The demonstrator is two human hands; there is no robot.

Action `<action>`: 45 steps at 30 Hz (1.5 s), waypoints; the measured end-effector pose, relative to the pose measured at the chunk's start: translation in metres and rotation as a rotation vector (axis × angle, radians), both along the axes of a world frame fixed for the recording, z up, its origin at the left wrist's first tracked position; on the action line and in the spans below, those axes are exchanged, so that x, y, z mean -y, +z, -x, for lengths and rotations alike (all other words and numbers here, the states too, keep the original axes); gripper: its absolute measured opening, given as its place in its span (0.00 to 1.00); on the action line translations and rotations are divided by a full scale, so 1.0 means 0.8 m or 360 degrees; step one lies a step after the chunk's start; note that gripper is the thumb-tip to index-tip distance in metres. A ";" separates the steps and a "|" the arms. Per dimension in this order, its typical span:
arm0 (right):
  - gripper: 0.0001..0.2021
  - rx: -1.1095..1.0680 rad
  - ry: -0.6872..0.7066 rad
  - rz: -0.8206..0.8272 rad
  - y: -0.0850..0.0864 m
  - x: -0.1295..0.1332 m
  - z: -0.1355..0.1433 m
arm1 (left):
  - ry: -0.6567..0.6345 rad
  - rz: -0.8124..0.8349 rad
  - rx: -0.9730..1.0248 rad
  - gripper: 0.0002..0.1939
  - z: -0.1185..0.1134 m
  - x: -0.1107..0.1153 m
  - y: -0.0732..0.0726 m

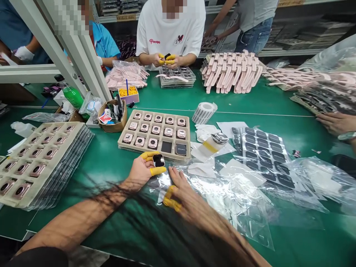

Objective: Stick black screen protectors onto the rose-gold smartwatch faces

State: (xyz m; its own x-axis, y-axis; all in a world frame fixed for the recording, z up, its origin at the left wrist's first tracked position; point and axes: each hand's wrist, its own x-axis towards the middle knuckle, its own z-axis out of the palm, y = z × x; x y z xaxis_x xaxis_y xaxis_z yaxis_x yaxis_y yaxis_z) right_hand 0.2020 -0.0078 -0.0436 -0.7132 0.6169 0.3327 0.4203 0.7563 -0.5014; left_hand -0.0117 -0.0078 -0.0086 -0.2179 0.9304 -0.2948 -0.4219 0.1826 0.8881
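Note:
My left hand (pixel 143 168), with yellow finger cots, grips a small dark-faced watch case (pixel 158 160) just below the front edge of a beige tray (pixel 154 149). Pink watch cases (pixel 152 143) fill most of that tray's compartments; two front right compartments show dark squares. To the right of the watch case, my right hand (pixel 178 189) rests over clear plastic film (pixel 217 189). Its yellow-capped thumb and index finger are bent together around a whitish scrap (pixel 161 197), while the other fingers stretch forward.
Stacked trays (pixel 69 159) stand at the left. A metal-topped bottle (pixel 214 144), a label roll (pixel 204 112) and a sheet of dark squares (pixel 264 155) lie to the right. Across the table a person in white (pixel 171 33) works near pink straps (pixel 232 72).

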 end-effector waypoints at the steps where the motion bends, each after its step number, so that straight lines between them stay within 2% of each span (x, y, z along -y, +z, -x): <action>1: 0.06 -0.0089 0.0008 0.0159 0.011 -0.004 -0.006 | -0.0007 0.0005 -0.0012 0.39 0.000 0.000 -0.001; 3: 0.03 -0.0380 -0.0153 0.0511 0.029 -0.013 -0.013 | -0.0081 0.0037 -0.0059 0.38 0.000 0.001 -0.004; 5: 0.06 -0.0707 -0.0425 0.0914 0.039 -0.019 -0.011 | -0.0252 0.0074 -0.0168 0.38 0.000 0.004 -0.009; 8: 0.18 -0.0994 -0.0741 0.1489 0.037 -0.023 0.007 | -0.0516 0.0061 -0.0427 0.36 -0.001 0.009 -0.015; 10: 0.25 -0.1106 -0.0901 0.1655 0.030 -0.023 0.019 | -0.0605 0.0024 -0.0553 0.35 -0.001 0.011 -0.017; 12: 0.26 -0.1167 -0.1000 0.1701 0.024 -0.022 0.028 | -0.0663 0.0003 -0.0620 0.34 -0.001 0.012 -0.016; 16: 0.24 -0.1166 -0.0973 0.1803 0.020 -0.021 0.033 | -0.0771 -0.0016 -0.0812 0.33 -0.001 0.011 -0.012; 22: 0.23 -0.1116 -0.0991 0.1806 0.017 -0.019 0.033 | -0.0770 -0.0068 -0.1085 0.25 -0.003 0.013 -0.009; 31: 0.26 -0.1033 -0.1038 0.1808 0.027 -0.019 0.036 | -0.0654 -0.0071 -0.0876 0.27 -0.006 0.014 -0.008; 35: 0.25 -0.1017 -0.1008 0.1775 0.023 -0.018 0.036 | -0.0648 -0.0089 -0.0895 0.24 -0.004 0.013 -0.009; 37: 0.24 -0.1006 -0.0983 0.1740 0.018 -0.016 0.034 | -0.0668 -0.0116 -0.0912 0.24 -0.003 0.011 -0.009; 40: 0.26 -0.0989 -0.1001 0.1687 0.012 -0.013 0.033 | -0.0769 -0.0107 -0.0833 0.30 -0.003 0.013 -0.010; 42: 0.27 -0.1039 -0.1031 0.1636 0.012 -0.013 0.034 | -0.0820 -0.0088 -0.0781 0.31 -0.004 0.017 -0.010; 45: 0.24 -0.1105 -0.1062 0.1587 0.015 -0.012 0.037 | -0.0655 -0.0087 -0.0673 0.26 -0.002 0.015 -0.007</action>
